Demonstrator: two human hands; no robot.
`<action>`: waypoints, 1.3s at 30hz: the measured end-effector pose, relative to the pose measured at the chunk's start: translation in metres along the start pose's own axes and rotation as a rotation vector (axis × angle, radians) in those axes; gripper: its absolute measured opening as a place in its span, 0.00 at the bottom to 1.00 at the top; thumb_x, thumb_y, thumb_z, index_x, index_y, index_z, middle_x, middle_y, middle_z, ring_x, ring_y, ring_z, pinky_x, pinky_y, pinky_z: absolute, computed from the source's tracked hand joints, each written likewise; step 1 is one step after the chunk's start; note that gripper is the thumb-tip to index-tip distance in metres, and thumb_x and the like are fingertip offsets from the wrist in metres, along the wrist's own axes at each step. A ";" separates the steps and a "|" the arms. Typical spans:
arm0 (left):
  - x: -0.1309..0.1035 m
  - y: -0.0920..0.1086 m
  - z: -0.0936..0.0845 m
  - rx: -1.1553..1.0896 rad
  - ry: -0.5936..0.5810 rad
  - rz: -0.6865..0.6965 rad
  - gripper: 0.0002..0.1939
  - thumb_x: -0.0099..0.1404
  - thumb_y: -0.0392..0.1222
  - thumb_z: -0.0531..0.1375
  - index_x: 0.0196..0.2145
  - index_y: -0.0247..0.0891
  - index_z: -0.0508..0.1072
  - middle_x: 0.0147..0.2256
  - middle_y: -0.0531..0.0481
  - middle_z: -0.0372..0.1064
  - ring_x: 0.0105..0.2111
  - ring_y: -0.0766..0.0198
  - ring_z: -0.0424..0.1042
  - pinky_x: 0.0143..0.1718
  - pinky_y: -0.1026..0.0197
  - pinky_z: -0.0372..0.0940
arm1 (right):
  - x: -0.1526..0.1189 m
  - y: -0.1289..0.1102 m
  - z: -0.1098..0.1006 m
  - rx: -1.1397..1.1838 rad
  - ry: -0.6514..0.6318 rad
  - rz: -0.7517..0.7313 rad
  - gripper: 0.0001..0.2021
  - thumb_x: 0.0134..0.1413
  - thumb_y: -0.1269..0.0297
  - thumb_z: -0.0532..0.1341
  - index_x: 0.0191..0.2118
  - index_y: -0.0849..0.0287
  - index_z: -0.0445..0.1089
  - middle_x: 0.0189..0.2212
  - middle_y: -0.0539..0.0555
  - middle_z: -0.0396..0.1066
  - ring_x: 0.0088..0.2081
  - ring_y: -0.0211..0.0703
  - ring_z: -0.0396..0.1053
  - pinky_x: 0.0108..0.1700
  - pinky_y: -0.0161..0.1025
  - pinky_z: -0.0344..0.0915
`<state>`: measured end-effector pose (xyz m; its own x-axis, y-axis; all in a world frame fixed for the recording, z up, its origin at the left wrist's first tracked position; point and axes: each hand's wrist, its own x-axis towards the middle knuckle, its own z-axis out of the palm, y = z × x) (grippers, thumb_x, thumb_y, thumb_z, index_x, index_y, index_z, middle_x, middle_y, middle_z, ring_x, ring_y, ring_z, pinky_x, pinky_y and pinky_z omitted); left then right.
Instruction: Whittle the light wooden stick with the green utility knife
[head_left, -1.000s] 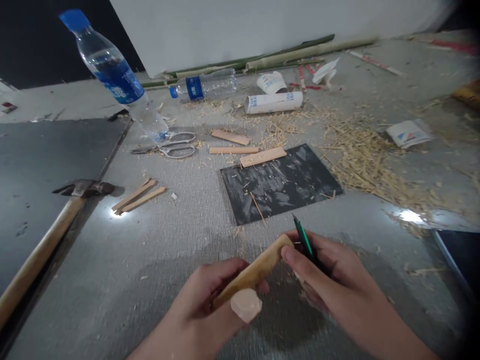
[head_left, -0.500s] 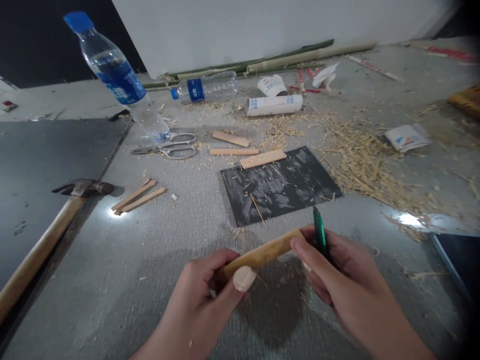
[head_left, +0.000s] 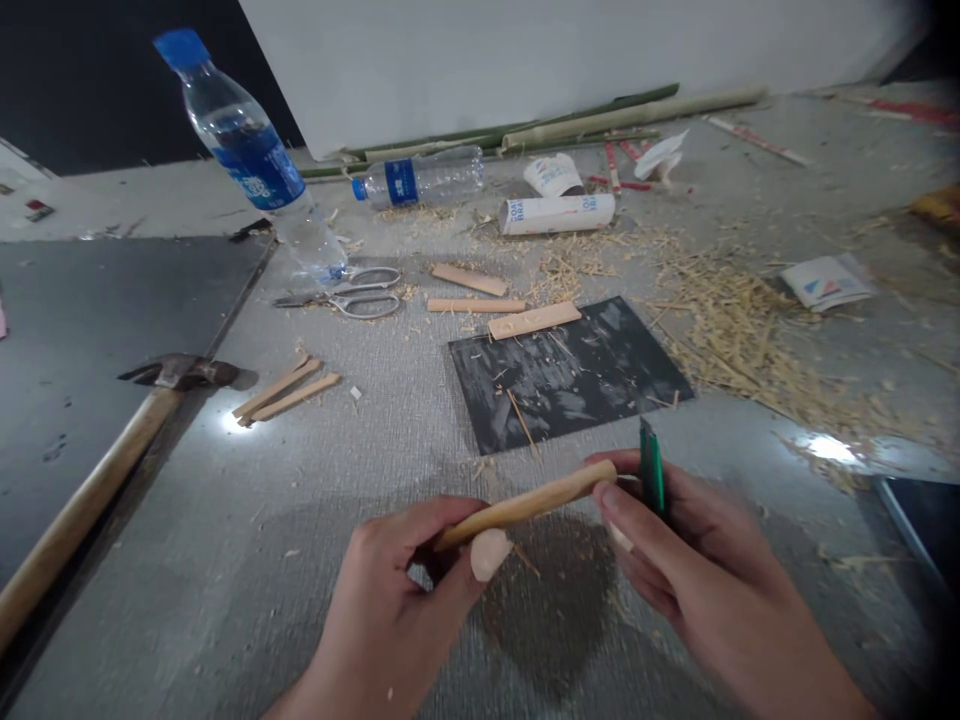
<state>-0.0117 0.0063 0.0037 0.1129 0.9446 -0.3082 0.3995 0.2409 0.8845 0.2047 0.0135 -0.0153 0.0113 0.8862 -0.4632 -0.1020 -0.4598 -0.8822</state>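
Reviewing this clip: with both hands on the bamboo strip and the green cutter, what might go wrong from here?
1. The right hand holds the green cutter at the end of the bamboo strip, with its thumb pressed on that end; a slip could nick it.
2. The left hand pinches the strip's other end in line with the cutter, so a blade running along the strip may reach those fingers.
3. Shavings litter the floor; more could fly up.
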 end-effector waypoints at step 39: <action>-0.002 0.001 -0.001 0.008 0.015 0.032 0.15 0.68 0.53 0.63 0.38 0.39 0.82 0.25 0.52 0.71 0.25 0.66 0.63 0.25 0.65 0.58 | 0.002 0.007 -0.011 -0.059 -0.017 0.026 0.18 0.57 0.46 0.68 0.47 0.50 0.72 0.18 0.40 0.51 0.16 0.30 0.46 0.16 0.28 0.45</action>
<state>-0.0126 0.0050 0.0059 0.1118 0.9552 -0.2742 0.4036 0.2085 0.8909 0.2149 0.0113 -0.0229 -0.0075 0.8743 -0.4853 -0.0432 -0.4852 -0.8733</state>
